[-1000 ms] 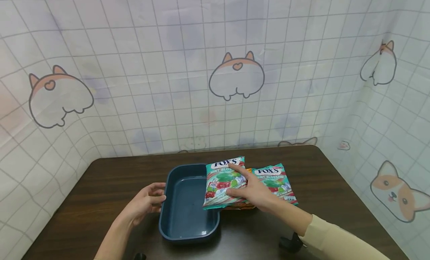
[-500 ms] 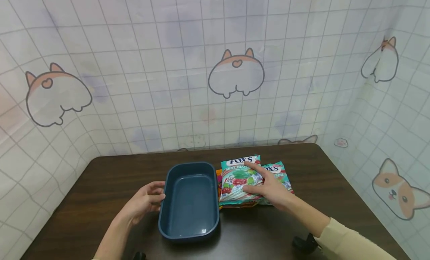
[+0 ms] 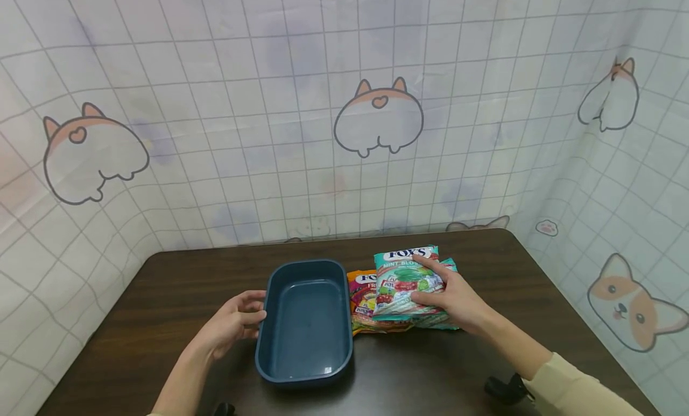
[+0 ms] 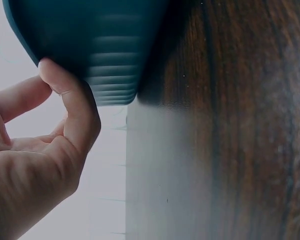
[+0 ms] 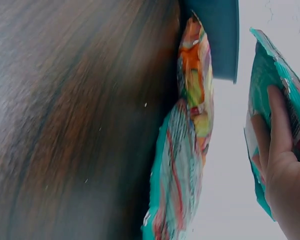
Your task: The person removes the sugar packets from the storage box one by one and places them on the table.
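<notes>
My right hand (image 3: 457, 299) grips a teal Fox's Mint Blossom candy bag (image 3: 401, 281), thumb and fingers spread over its printed face. In the right wrist view this bag (image 5: 262, 75) hangs above the table, apart from the bags below. Beneath it lie an orange Fox's candy bag (image 3: 363, 305) and another teal candy bag (image 3: 438, 321), both partly covered. A dark blue rectangular tub (image 3: 304, 320) stands just left of them. At the tub's left rim rests my left hand (image 3: 234, 320); its fingertips touch the edge, loosely bent, as the left wrist view also shows.
Everything stands on a dark wood-grain table (image 3: 199, 272) with rounded far corners. A white gridded cloth (image 3: 242, 135) with corgi drawings hangs behind and at both sides. Black wrist-worn gear (image 3: 506, 390) shows below the right forearm.
My right hand has carried the teal candy bag rightward, away from over the tub's right rim, uncovering more of the orange bag. The left hand and tub hold their place.
</notes>
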Motion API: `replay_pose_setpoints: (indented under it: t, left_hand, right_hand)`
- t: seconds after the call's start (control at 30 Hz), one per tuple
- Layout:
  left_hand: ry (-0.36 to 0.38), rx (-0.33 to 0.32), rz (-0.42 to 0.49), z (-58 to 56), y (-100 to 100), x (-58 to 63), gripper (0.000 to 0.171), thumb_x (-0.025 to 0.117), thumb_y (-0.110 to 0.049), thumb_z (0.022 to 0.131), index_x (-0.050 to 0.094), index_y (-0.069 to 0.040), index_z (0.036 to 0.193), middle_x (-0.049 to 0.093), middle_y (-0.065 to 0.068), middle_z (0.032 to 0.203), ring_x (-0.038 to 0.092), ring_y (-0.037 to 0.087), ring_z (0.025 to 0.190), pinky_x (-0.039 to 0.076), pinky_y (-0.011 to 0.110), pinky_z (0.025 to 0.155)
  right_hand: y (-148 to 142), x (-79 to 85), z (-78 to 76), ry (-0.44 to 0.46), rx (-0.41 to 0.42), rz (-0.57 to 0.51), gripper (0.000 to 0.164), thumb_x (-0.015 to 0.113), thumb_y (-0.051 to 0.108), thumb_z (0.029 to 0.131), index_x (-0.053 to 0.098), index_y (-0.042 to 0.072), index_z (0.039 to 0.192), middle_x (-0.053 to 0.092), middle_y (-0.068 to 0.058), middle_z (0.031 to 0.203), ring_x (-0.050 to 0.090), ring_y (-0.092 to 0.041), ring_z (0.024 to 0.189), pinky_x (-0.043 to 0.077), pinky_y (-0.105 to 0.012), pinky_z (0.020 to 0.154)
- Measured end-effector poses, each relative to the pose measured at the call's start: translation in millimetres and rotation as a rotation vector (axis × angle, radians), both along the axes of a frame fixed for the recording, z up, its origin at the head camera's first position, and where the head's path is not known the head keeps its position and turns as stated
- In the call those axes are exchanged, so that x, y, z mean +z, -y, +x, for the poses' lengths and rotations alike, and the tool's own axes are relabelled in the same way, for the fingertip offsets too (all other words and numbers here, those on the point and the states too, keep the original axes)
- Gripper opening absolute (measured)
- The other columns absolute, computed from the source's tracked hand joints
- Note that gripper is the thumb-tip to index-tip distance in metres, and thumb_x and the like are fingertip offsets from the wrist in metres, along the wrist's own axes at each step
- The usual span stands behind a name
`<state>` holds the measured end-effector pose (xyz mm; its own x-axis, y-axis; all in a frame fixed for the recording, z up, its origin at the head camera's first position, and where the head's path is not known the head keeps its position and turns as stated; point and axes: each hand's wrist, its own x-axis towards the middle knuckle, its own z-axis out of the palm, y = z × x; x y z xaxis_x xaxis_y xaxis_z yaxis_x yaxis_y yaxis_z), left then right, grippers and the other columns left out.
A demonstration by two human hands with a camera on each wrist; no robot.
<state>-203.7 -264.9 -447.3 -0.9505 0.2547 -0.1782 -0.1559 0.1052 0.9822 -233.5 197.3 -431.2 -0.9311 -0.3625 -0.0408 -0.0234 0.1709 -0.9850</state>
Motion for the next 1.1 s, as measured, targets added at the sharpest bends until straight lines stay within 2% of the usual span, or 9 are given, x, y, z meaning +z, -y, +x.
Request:
replay_pose_setpoints:
  t: [0.13, 0.33, 0.43, 0.73, 1.1]
  left_hand:
    - [0.004, 0.001, -0.002, -0.2, 0, 0.2, 0.059, 0.06, -0.004, 0.101, 0.029, 0.01, 0.15, 0.059, 0.011, 0.108, 0.063, 0.02, 0.088, 0.055, 0.037, 0.074]
    - [0.011, -0.011, 0.014, -1.0, 3, -0.7, 0.06, 0.06, -0.004, 0.102, 0.028, 0.01, 0.15, 0.06, 0.01, 0.108, 0.063, 0.019, 0.087, 0.055, 0.037, 0.075]
    - [0.013, -0.016, 0.023, -1.5, 4, -1.2, 0.06, 0.061, -0.005, 0.102, 0.028, 0.01, 0.15, 0.061, 0.009, 0.107, 0.063, 0.019, 0.086, 0.055, 0.036, 0.074]
    - [0.026, -0.031, 0.055, -2.5, 8, -3.6, 0.062, 0.061, -0.006, 0.102, 0.027, 0.009, 0.151, 0.063, 0.007, 0.106, 0.064, 0.017, 0.085, 0.056, 0.034, 0.073]
    - [0.029, -0.024, 0.056, -1.9, 7, -0.8, 0.06, 0.062, -0.006, 0.101, 0.029, 0.008, 0.149, 0.063, 0.007, 0.104, 0.064, 0.016, 0.083, 0.056, 0.033, 0.072]
  right_hand:
    - [-6, -2.5, -0.6, 0.014, 0.002, -0.017, 0.081, 0.078, 0.022, 0.094, 0.034, 0.027, 0.161, 0.037, -0.025, 0.151, 0.062, -0.032, 0.111, 0.056, -0.039, 0.084]
    - [-19, -3.0, 0.8, -0.009, -0.012, 0.024, 0.081, 0.077, 0.023, 0.095, 0.032, 0.024, 0.162, 0.032, -0.027, 0.153, 0.059, -0.032, 0.112, 0.055, -0.039, 0.084]
    - [-25, -2.9, 0.4, -0.002, -0.019, 0.011, 0.081, 0.077, 0.021, 0.095, 0.031, 0.023, 0.162, 0.03, -0.026, 0.153, 0.058, -0.032, 0.111, 0.055, -0.038, 0.084]
    - [-43, -4.4, -2.4, 0.023, -0.026, -0.034, 0.082, 0.075, 0.015, 0.095, 0.029, 0.02, 0.163, 0.034, -0.029, 0.147, 0.061, -0.031, 0.105, 0.056, -0.038, 0.082]
    - [-69, -5.2, -9.7, -0.007, -0.014, -0.038, 0.08, 0.072, 0.011, 0.097, 0.027, 0.017, 0.164, 0.036, -0.03, 0.145, 0.063, -0.025, 0.105, 0.056, -0.037, 0.083]
